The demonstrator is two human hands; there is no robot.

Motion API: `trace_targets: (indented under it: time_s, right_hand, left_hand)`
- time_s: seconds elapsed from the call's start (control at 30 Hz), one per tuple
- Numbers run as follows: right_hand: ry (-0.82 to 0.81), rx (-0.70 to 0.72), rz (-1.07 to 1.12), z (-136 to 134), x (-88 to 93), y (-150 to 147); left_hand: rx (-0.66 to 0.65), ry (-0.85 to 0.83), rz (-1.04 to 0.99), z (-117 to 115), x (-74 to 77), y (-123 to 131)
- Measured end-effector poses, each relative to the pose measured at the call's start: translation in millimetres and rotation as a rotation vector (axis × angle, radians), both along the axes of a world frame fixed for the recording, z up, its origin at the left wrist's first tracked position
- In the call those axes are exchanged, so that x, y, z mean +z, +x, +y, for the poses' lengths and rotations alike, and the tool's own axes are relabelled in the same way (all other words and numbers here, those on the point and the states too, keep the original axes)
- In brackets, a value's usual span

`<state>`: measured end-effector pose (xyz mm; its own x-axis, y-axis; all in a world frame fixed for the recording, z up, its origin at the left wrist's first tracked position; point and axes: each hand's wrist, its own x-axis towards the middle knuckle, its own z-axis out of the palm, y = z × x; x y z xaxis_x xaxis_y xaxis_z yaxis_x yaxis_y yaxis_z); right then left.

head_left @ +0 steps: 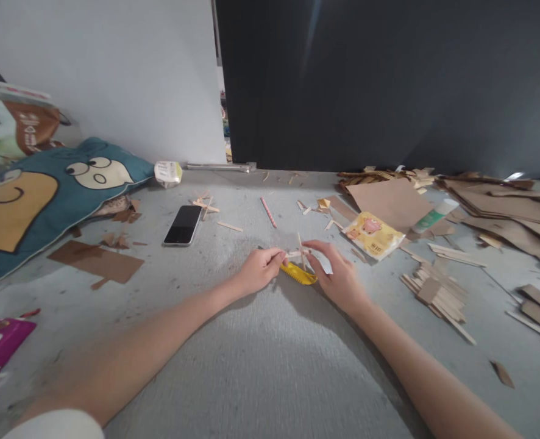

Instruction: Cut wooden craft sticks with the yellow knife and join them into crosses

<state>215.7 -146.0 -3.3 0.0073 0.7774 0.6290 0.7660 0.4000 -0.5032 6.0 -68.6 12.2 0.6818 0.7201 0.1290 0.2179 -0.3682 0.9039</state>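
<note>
My left hand (pixel 261 269) is closed, thumb against fingers, on the left end of a pale flat wooden stick (pixel 292 254) lying crosswise. Between the thumb and fingers of my right hand (pixel 336 273) is a second thin wooden stick (pixel 300 244), which stands upright and crosses the first. Whether the two sticks are joined, I cannot tell. Just beneath them lies a yellow object (pixel 298 274) with a ridged edge, slanting from my left fingertips toward my right thumb. Its left end is partly hidden by my left hand.
Behind my hands lie a pink striped pencil (pixel 268 212) and a phone (pixel 183 225). To the right are a yellow packet (pixel 373 235), a glue stick (pixel 436 215), piled wooden sticks (pixel 439 292) and cardboard sheets (pixel 503 210). Cardboard scraps (pixel 99 261) and a teal cushion (pixel 73 189) occupy the left.
</note>
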Motion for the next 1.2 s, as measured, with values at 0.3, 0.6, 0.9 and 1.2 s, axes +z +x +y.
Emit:
trace_targets:
  time_s: [0.3,0.6,0.9,1.2]
  right_hand:
    - [-0.172,0.001,-0.439,-1,-5.2,-12]
    - [-0.282,-0.061,-0.165,-11,-4.3,-16]
    - [-0.233,-0.098,-0.098,-8,-10.6,-26]
    - [-0.186,-0.069,-0.229,-7,-9.3,-34]
  left_hand:
    - [0.338,0.009,-0.085,39,-6.6,-10]
    - [0.397,-0.004,-0.050,49,-11.6,-11]
    - [0.248,0.246,0.203,54,-3.0,-18]
    - [0.211,0.233,0.183,56,-9.7,-18]
